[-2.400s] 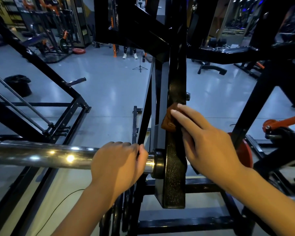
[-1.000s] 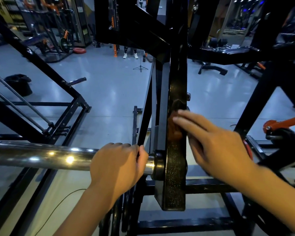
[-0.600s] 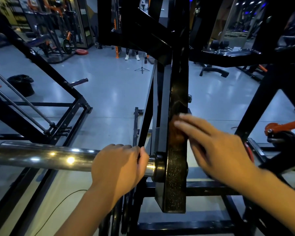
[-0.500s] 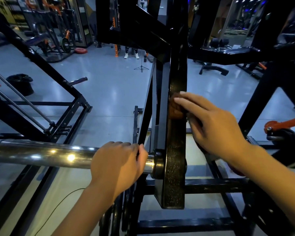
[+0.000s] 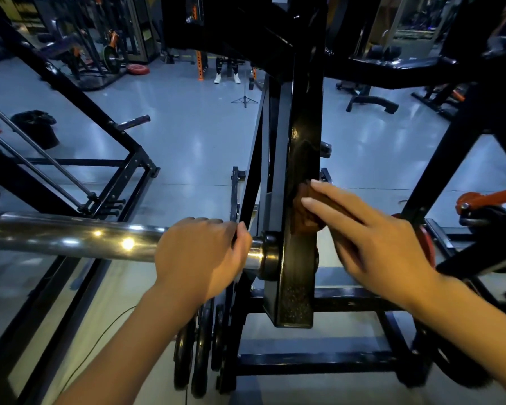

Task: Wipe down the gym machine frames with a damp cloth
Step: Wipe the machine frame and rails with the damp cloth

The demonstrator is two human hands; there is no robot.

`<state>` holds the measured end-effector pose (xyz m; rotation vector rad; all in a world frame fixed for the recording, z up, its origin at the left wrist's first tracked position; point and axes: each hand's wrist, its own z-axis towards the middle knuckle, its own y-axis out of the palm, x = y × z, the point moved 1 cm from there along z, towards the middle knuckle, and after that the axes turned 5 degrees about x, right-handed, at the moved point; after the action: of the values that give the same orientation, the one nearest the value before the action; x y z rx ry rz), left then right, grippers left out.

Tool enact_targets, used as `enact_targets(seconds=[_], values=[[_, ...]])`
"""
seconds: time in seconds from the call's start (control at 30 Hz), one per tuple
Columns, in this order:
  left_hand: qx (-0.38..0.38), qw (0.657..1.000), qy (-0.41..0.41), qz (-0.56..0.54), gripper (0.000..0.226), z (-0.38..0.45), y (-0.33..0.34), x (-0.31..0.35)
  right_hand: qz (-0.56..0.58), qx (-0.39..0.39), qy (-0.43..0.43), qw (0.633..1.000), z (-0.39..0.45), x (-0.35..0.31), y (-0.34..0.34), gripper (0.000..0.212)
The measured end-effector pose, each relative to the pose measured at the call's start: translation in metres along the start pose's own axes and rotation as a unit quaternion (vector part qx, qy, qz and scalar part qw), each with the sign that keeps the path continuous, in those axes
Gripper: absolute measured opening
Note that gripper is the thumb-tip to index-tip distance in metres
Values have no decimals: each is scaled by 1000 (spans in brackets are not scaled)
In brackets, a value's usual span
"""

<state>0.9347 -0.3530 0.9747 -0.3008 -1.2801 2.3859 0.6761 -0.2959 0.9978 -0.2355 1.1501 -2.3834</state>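
At the black upright [image 5: 303,159] of the machine, the right hand [image 5: 368,244] lies with straight fingers pressed flat over a brown cloth [image 5: 303,217], pinning it against the near face of the post just above the joint where the bar [image 5: 70,233] meets it. The cloth is mostly hidden under the fingers; only a rumpled brown edge shows to their left, bunched rather than spread. The left hand [image 5: 200,255] is curled round the chrome bar close to the collar, gripping it as a brace.

The risk I see is the cloth itself. It is only pinned by flat fingers, not gripped, so a fast stroke or a snag on the collar could let it slide out and drop among the plates [image 5: 199,355] stored below. Being bunched, it covers a narrow strip and may leave streaks on the wide face. The fingertips ride near the post's edge, and a slip could run them into the joint. The bar may turn under the left hand if weight goes on it.

The post looks glossy higher up, with light glinting off the paint. Its lower end looks dull and speckled, so I judge that part is not yet wiped. Whether the cloth is wet cannot be told.
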Motion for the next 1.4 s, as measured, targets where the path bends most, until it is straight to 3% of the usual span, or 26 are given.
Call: enact_targets(seconds=[0.2, 0.27, 0.37, 0.43, 0.57, 0.63, 0.8, 0.87, 1.0, 1.1, 1.23, 1.4], values=[[22, 1000, 15, -2, 49, 1, 0, 0, 2, -139, -138, 981, -70, -29, 7, 83], [14, 1000, 19, 4, 51, 0, 0, -1, 3, -115, -130, 985, -55, -18, 3, 81], [19, 1000, 19, 8, 53, 0, -1, 0, 22, -30, -22, 999, -23, -9, -2, 70], [24, 1000, 18, 9, 53, 1, -1, 0, 44, -18, 12, 999, -28, -18, 1, 68], [17, 1000, 9, 14, 55, 0, 0, 1, 22, -115, -99, 988, -76, -41, 13, 84], [21, 1000, 1, 7, 54, 0, 0, 2, -2, -117, -147, 982, -69, -32, 8, 79], [28, 1000, -4, -1, 52, 0, -2, 3, 31, -32, -8, 999, -27, -26, 4, 70], [21, 1000, -5, 1, 54, 0, -1, 2, 23, -63, -33, 997, -43, -38, 11, 77], [34, 999, -9, 0, 53, -1, 0, 2, -1, -114, -162, 980, -68, -40, 12, 69], [37, 999, -15, -3, 52, -1, 1, 2, 17, -72, -97, 992, -37, -22, 10, 74], [21, 1000, -13, 0, 55, -1, 4, 1, 33, -5, 3, 999, -7, -14, 9, 55], [20, 1000, -6, 9, 54, 1, 0, 2, 67, -46, -51, 995, -49, -29, 13, 46]])
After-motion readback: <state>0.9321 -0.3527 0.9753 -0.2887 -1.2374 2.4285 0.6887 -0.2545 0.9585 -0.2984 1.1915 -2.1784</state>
